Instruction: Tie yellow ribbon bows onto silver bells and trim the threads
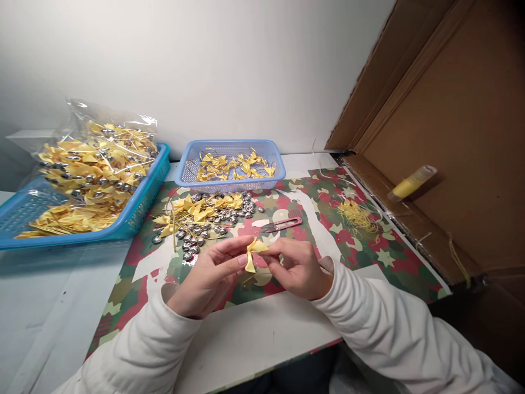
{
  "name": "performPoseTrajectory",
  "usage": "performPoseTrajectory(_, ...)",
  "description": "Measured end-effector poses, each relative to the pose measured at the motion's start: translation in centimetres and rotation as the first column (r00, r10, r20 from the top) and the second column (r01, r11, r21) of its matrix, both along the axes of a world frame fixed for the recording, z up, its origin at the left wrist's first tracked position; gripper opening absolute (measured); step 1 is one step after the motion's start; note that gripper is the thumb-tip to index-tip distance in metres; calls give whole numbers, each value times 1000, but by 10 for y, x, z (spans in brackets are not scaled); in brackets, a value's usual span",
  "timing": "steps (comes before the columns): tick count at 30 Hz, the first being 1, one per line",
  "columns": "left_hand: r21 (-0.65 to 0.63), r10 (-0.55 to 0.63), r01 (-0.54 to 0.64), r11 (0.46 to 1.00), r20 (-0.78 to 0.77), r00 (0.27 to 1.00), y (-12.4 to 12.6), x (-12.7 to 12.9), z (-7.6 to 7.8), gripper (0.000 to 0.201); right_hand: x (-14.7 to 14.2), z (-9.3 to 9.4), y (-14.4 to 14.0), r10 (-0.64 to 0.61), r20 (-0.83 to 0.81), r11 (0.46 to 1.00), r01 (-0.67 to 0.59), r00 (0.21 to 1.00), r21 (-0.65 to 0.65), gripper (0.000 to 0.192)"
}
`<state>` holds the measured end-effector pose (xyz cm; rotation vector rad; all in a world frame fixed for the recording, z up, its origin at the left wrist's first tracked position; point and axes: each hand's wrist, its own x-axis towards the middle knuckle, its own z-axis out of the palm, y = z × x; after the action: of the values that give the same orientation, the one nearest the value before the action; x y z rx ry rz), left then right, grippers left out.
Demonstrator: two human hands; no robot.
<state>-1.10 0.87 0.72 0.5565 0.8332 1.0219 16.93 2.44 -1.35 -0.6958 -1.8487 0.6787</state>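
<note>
A small yellow ribbon bow (253,253) is pinched between both hands above the patterned mat (328,219). My left hand (209,276) holds its left side with thumb and forefinger. My right hand (296,267) grips its right side. Just beyond the hands lies a loose pile of yellow bows (197,210) mixed with several small silver bells (227,216). Pink thread snips (283,224) rest on the mat right behind my right hand.
A small blue basket (273,150) with finished bows stands at the back. A larger blue tray (141,210) at left carries clear bags of bows. Yellow thread scraps (359,216) lie at right. A cardboard box wall (463,126) with a yellow tube (411,183) bounds the right side.
</note>
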Motion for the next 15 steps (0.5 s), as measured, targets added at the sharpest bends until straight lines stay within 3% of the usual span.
performPoseTrajectory(15,14,2,-2,1000,-4,1000,0,-1,-2,31,0,-1,-1,0,-21,1000,0,1000,11,18)
